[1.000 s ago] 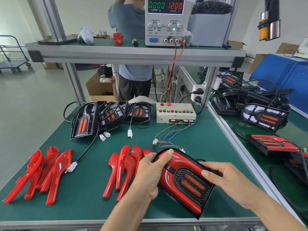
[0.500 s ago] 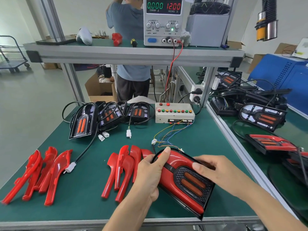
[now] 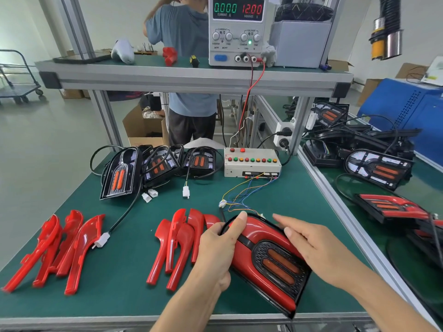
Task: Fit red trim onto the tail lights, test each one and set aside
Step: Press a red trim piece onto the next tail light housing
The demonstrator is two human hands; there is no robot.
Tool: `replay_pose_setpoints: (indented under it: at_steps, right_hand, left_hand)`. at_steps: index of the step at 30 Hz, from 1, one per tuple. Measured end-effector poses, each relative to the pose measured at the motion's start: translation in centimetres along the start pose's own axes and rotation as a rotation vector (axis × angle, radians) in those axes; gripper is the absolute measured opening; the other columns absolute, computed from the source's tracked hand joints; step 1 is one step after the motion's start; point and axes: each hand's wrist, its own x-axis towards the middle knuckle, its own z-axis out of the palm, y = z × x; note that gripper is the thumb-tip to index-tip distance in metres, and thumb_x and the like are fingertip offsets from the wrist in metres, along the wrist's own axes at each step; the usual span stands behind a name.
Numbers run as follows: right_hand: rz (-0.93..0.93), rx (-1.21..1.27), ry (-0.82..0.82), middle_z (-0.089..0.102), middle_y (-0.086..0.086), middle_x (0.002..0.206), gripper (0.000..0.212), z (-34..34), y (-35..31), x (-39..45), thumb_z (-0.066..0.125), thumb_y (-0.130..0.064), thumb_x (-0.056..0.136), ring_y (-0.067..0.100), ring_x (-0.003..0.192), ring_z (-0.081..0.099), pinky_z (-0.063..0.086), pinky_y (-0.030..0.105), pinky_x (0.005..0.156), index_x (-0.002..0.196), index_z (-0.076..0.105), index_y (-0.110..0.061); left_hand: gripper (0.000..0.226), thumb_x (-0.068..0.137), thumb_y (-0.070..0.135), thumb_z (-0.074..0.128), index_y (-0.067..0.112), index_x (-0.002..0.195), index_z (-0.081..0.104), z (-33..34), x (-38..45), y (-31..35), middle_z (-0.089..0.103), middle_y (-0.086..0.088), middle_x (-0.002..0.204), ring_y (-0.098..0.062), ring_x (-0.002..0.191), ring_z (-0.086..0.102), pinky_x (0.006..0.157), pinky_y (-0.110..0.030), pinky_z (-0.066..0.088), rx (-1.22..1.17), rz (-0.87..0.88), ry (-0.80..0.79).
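Note:
A tail light (image 3: 271, 262) with red trim on it and two orange lenses lies tilted at the near edge of the green bench. My left hand (image 3: 219, 250) grips its left end, the thumb pressed along the red trim on top. My right hand (image 3: 309, 245) rests over its right side with the fingers nearly straight, reaching toward the far end. Loose red trim pieces lie in a pile just left of my left hand (image 3: 177, 245) and in another pile at the far left (image 3: 57, 248). Three untrimmed black tail lights (image 3: 158, 167) with cables stand at the back.
A beige test box (image 3: 251, 162) with coloured buttons sits behind the held light, thin wires running from it. A power supply (image 3: 237, 29) reading 12.00 V stands on the shelf. More tail lights (image 3: 378, 168) lie on the right bench. A person stands behind the bench.
My right hand has slid from the light's right edge up over its top, toward the far end. My left hand keeps its grip, and the light has hardly moved.

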Motion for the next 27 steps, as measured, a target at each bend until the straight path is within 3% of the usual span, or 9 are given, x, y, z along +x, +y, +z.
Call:
replay_pose_setpoints:
  at_steps: [5, 7, 9, 11, 13, 14, 18, 23, 27]
  right_hand:
    - [0.121, 0.149, 0.411, 0.076, -0.012, 0.071, 0.029, -0.6, 0.3, 0.7, 0.061, -0.031, 0.101, 0.002, 0.064, 0.072, 0.058, 0.034, 0.072, 0.076, 0.074, -0.029]
    - [0.166, 0.012, 0.555, 0.067, -0.010, 0.056, 0.059, -1.2, 0.5, 0.7, 0.052, -0.056, 0.100, 0.003, 0.048, 0.061, 0.049, 0.032, 0.060, 0.053, 0.062, -0.021]
    - [0.218, -0.078, 0.585, 0.067, -0.011, 0.060, 0.064, -1.7, 1.0, 0.6, 0.044, -0.061, 0.098, 0.003, 0.055, 0.061, 0.042, 0.029, 0.058, 0.053, 0.057, -0.018]
    - [0.267, -0.014, 0.454, 0.072, -0.013, 0.093, 0.019, -1.4, 1.2, 0.6, 0.056, -0.042, 0.101, 0.000, 0.070, 0.067, 0.050, 0.031, 0.070, 0.093, 0.067, -0.029]
    - [0.301, 0.072, 0.238, 0.059, -0.018, 0.126, 0.046, -0.9, 1.3, 0.5, 0.061, -0.040, 0.098, 0.003, 0.087, 0.071, 0.054, 0.033, 0.088, 0.141, 0.046, -0.037]
    - [0.282, 0.092, 0.167, 0.058, -0.024, 0.128, 0.057, -0.7, 1.4, 0.3, 0.060, -0.054, 0.094, 0.001, 0.092, 0.070, 0.053, 0.031, 0.092, 0.145, 0.040, -0.042]
    - [0.118, 0.020, -0.050, 0.069, -0.036, 0.109, 0.067, -0.1, -0.2, 0.2, 0.044, -0.095, 0.072, -0.013, 0.101, 0.065, 0.050, 0.018, 0.091, 0.117, 0.063, -0.050]
    - [0.045, -0.092, -0.103, 0.070, -0.024, 0.082, 0.047, 0.8, -1.5, 1.2, 0.052, -0.086, 0.077, -0.002, 0.072, 0.066, 0.047, 0.016, 0.064, 0.083, 0.063, -0.041]
    - [0.049, -0.052, -0.115, 0.068, -0.011, 0.074, 0.054, 0.6, -0.9, 1.2, 0.058, -0.084, 0.077, 0.002, 0.063, 0.060, 0.048, 0.025, 0.063, 0.078, 0.062, -0.030]
  left_hand:
    - [0.047, 0.076, 0.039, 0.086, 0.004, 0.104, 0.072, -0.1, 0.2, 0.1, 0.079, -0.014, 0.092, -0.020, 0.072, 0.073, 0.066, -0.031, 0.062, 0.006, -0.005, -0.014]
    - [0.048, 0.076, 0.039, 0.086, 0.003, 0.104, 0.072, -0.1, 0.2, 0.2, 0.078, -0.015, 0.092, -0.021, 0.071, 0.073, 0.065, -0.031, 0.061, 0.000, -0.015, -0.016]
    - [0.048, 0.076, 0.040, 0.086, 0.004, 0.104, 0.072, -0.2, 0.3, 0.2, 0.078, -0.015, 0.092, -0.021, 0.070, 0.073, 0.064, -0.031, 0.061, 0.001, -0.021, -0.013]
    - [0.048, 0.075, 0.042, 0.086, 0.006, 0.102, 0.073, -0.2, 0.3, 0.1, 0.079, -0.013, 0.090, -0.021, 0.070, 0.074, 0.063, -0.030, 0.059, 0.006, -0.028, -0.015]
    - [0.048, 0.074, 0.043, 0.087, 0.006, 0.102, 0.073, -0.1, 0.3, 0.1, 0.079, -0.012, 0.089, -0.020, 0.070, 0.074, 0.062, -0.028, 0.059, 0.004, -0.027, -0.015]
    - [0.049, 0.073, 0.043, 0.087, 0.006, 0.102, 0.072, 0.0, 0.3, 0.0, 0.079, -0.011, 0.088, -0.019, 0.070, 0.074, 0.060, -0.027, 0.058, 0.003, -0.025, -0.015]
    - [0.059, 0.065, 0.049, 0.088, 0.007, 0.103, 0.073, 0.2, 0.0, 0.0, 0.079, -0.012, 0.091, -0.023, 0.074, 0.076, 0.061, -0.028, 0.059, 0.036, -0.015, -0.039]
    - [0.065, 0.064, 0.053, 0.087, 0.006, 0.106, 0.072, 0.0, -0.4, -0.3, 0.078, -0.017, 0.101, -0.031, 0.092, 0.075, 0.088, -0.047, 0.061, 0.122, 0.008, -0.154]
    - [0.049, 0.081, 0.039, 0.078, 0.006, 0.116, 0.070, -0.8, -0.6, 0.1, 0.076, -0.017, 0.111, -0.036, 0.109, 0.071, 0.097, -0.045, 0.057, 0.169, 0.011, -0.309]
